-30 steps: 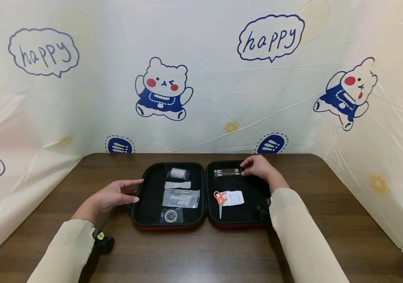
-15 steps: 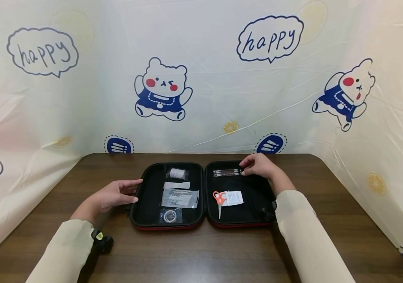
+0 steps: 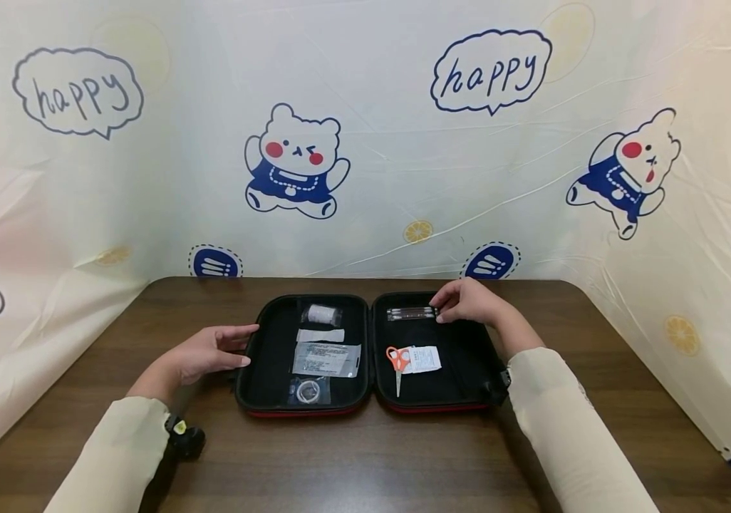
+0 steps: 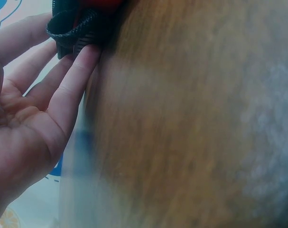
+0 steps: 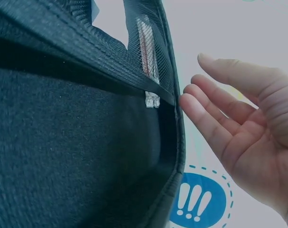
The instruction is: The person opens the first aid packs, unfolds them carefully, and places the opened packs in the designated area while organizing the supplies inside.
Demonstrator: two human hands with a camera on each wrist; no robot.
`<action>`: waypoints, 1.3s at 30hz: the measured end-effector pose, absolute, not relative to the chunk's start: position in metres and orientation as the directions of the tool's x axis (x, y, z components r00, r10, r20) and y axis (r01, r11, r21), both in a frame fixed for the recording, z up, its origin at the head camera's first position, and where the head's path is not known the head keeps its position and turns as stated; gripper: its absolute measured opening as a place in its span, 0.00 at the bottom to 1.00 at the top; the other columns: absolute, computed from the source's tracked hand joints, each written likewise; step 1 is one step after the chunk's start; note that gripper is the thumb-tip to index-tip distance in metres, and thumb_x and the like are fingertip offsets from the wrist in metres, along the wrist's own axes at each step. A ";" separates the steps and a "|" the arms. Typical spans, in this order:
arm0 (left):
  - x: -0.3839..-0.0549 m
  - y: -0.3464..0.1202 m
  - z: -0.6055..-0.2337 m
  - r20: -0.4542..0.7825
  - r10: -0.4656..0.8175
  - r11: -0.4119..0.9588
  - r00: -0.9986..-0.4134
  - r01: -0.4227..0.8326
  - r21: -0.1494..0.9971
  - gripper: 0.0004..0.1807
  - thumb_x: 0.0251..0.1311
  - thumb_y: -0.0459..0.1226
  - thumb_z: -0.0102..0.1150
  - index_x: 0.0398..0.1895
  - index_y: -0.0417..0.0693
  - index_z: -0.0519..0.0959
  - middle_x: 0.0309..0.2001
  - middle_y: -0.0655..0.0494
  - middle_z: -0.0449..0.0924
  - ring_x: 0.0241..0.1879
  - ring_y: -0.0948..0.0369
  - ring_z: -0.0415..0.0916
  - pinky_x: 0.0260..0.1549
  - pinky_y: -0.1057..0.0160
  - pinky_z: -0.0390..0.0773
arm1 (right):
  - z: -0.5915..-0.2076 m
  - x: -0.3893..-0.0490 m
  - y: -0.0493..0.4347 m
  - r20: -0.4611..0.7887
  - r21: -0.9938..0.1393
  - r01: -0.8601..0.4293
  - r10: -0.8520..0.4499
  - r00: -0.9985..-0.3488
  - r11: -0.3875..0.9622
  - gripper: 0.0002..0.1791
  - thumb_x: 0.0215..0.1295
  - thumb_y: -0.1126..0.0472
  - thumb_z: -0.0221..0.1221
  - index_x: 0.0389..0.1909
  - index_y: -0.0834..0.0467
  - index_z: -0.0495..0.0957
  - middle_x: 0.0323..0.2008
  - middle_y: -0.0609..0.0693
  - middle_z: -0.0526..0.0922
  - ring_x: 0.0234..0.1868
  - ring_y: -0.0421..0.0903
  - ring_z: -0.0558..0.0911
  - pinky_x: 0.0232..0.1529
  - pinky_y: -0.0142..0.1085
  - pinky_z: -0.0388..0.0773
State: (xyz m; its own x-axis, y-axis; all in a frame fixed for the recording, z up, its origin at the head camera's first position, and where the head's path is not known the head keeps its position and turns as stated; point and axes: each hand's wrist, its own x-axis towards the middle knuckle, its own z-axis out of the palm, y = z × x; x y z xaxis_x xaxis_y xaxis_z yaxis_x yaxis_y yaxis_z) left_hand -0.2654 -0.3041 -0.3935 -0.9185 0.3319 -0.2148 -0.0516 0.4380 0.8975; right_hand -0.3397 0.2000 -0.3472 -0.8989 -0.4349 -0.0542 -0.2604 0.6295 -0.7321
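Observation:
An unzipped black case [image 3: 269, 374] lies flat, its two halves side by side on the table. My left hand [image 3: 205, 353] is at the outer edge of the left half; in the left wrist view its fingertips touch the edge by a black strap loop [image 4: 72, 31]. Over the far edge of the right half hovers my right hand [image 3: 473, 301], fingers relaxed. Close by, a slim clear packet of brown swabs [image 3: 409, 313] sits tucked behind mesh. The right wrist view shows the swab packet [image 5: 148, 52] apart from the fingertips. Orange-handled scissors [image 3: 398, 366] overlap a white sachet [image 3: 425, 358].
The left half carries a wrapped white roll [image 3: 322, 314], a white strip packet [image 3: 320, 335], a printed grey packet [image 3: 327, 360] and a bagged white ring-shaped roll [image 3: 319, 390]. A brown wooden table [image 3: 340, 463] lies beneath; a printed curtain [image 3: 391, 178] hangs behind.
The right forearm has swung a little outward to the right, while the right fingertips have shifted slightly left. My left hand and the case contents look the same.

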 end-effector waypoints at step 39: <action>-0.264 -0.304 -0.391 -0.236 0.316 0.443 -0.919 -0.077 0.893 0.43 0.56 0.37 0.69 0.74 0.43 0.59 0.72 0.32 0.54 0.69 0.35 0.53 0.58 0.48 0.71 | -0.356 -0.340 0.168 -0.416 -0.629 -0.333 -0.666 -0.620 0.703 0.15 0.49 0.71 0.72 0.39 0.62 0.82 0.33 0.51 0.81 0.35 0.43 0.76 0.40 0.33 0.77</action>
State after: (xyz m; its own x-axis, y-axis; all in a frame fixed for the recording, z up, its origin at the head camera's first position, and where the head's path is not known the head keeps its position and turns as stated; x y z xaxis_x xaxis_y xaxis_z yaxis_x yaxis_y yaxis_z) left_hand -0.2640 -0.3038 -0.3909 -0.9190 0.3157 -0.2361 -0.0773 0.4429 0.8932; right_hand -0.3405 0.1679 -0.3555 -0.6195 -0.6656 -0.4162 -0.3329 0.7029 -0.6285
